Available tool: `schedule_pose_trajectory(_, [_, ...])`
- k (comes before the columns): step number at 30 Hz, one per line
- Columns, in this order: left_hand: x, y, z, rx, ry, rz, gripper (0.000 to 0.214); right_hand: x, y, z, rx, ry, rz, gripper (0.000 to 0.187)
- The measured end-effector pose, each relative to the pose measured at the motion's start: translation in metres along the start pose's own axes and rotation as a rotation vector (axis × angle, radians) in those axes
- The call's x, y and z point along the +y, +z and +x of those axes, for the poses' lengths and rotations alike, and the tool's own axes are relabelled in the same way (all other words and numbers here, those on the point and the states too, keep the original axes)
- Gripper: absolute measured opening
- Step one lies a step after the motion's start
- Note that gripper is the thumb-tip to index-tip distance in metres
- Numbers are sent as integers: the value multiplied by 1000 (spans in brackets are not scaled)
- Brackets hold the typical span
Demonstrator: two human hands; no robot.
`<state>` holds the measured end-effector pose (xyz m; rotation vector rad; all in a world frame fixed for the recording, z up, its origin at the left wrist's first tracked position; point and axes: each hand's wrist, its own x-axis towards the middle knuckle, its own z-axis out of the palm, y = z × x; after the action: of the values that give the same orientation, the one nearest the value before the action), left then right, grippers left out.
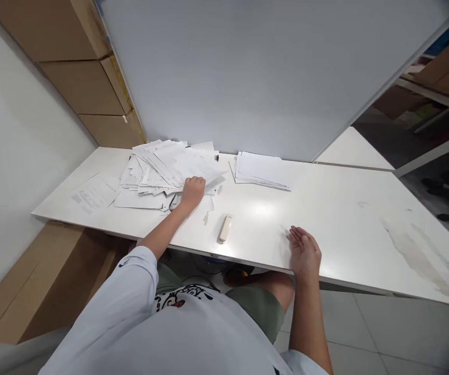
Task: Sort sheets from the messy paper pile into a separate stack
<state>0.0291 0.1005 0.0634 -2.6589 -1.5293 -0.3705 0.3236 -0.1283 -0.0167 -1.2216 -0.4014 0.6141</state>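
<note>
The left hand (193,190) rests on the paper pile (170,169). The stapler (225,228) stands between it and the right hand (304,251). Passage lies along the tabletop (345,224) behind the stapler, up to the stacked sheets (261,171). The whiteboard (248,78) bounds the far edge.

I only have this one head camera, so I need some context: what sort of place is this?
Probably a storeroom or back office, though I can't be certain. Loose paper documents and a stapler lie on a long white table, with stacked cardboard boxes and a large framed whiteboard beyond.
</note>
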Motion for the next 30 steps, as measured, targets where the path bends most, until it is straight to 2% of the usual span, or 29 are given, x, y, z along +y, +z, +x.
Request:
schedule_pose_trajectory(3, [26, -10, -19, 128, 68, -96, 40, -3, 31, -12, -144, 72, -120, 39])
schedule_pose_trajectory(5, [48, -16, -34, 173, 135, -191, 40, -9, 63, -27, -306, 114, -152, 50])
schedule_pose_trajectory(6, [59, -19, -42, 174, 193, -246, 40, -14, 80, -36, -341, 111, -151, 56])
schedule_pose_trajectory(9, [89, -26, -64, 90, 447, -416, 39, -33, 117, -64, -329, 150, -58, 57])
schedule_pose_trajectory(11, [104, -29, -78, 2, 606, -501, 39, -44, 121, -76, -252, 217, 39, 46])
schedule_pose_trajectory(12, [110, -30, -84, -28, 664, -526, 38, -48, 116, -79, -208, 232, 78, 41])
schedule_pose_trajectory(14, [119, -28, -96, -38, 748, -532, 35, -49, 94, -77, -136, 216, 110, 34])
schedule_pose_trajectory(17, [130, -16, -107, 57, 820, -473, 36, -38, 36, -67, -62, 139, -2, 30])
schedule_pose_trajectory(20, [145, 4, -113, 103, 791, -375, 37, -25, -29, -60, 52, 85, -225, 34])
schedule_pose_trajectory(23, [167, 24, -116, 32, 687, -245, 42, -20, -74, -62, 181, 101, -363, 46])
schedule_pose_trajectory(27, [190, 41, -116, -87, 486, -149, 55, -18, -98, -62, 255, 116, -501, 49])
schedule_pose_trajectory(30, [194, 45, -115, -125, 435, -152, 60, -15, -104, -56, 310, 70, -594, 41])
